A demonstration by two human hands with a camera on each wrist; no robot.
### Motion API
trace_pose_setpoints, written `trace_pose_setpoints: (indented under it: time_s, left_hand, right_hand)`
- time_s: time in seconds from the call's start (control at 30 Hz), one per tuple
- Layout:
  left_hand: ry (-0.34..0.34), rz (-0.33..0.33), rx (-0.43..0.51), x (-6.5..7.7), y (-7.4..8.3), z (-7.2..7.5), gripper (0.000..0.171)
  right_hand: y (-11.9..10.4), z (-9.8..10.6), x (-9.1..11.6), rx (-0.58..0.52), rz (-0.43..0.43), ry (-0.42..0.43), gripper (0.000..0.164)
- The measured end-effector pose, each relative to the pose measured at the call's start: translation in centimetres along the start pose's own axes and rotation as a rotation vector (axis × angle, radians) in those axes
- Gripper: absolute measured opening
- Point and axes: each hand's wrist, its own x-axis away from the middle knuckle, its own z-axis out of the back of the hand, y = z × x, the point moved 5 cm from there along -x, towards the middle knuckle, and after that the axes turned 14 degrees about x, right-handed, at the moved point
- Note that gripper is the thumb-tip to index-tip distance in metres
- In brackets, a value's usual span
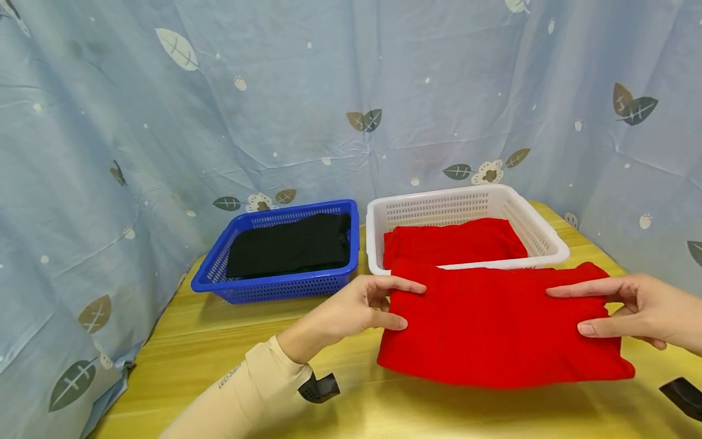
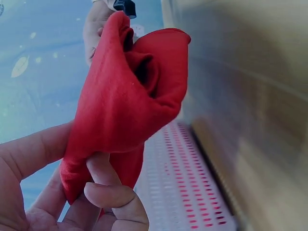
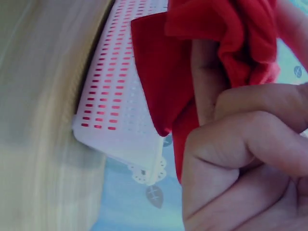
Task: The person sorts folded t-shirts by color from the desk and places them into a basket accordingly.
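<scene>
A folded red garment point(image 1: 493, 329) hangs above the table between both hands, in front of the white basket. My left hand point(image 1: 367, 305) grips its left side, thumb and forefinger on the near face and other fingers behind. On the right side my right hand point(image 1: 636, 311) pinches it the same way. The left wrist view shows the fabric point(image 2: 115, 106) folded in layers at that end, with fingers tucked under it. In the right wrist view, loose layers of the cloth point(image 3: 163, 72) hang beside curled fingers. More red folded cloth point(image 1: 455, 241) lies inside the white basket point(image 1: 526, 225).
To the left of the white basket stands a blue basket point(image 1: 285, 286) with folded black cloth point(image 1: 290, 247) in it. Both rest on a wooden table point(image 1: 181, 366). A pale blue leaf-patterned curtain point(image 1: 307, 110) hangs behind and along the sides.
</scene>
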Motion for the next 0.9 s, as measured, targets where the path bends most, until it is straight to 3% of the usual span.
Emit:
trace_pose_setpoints:
  time_s: [0.27, 0.37, 0.6, 0.9]
  left_hand:
    - [-0.017, -0.011, 0.159, -0.3, 1.8, 0.7, 0.05]
    - [-0.01, -0.039, 0.173, -0.5, 2.6, 1.1, 0.052]
    - [0.056, -0.075, 0.125, -1.2, 4.2, 2.4, 0.051]
    - [0.103, -0.077, 0.104, -2.7, 5.1, 3.8, 0.049]
  right_hand:
    - [-1.7, 2.0, -0.5, 0.028, -0.038, 0.103, 0.054]
    - [-2.4, 2.9, -0.8, 0.033, -0.041, 0.144, 0.052]
    - [-3.6, 5.5, -2.0, 0.077, -0.042, 0.196, 0.046]
    - [-4.8, 7.7, -4.0, 0.022, 0.078, 0.245, 0.053]
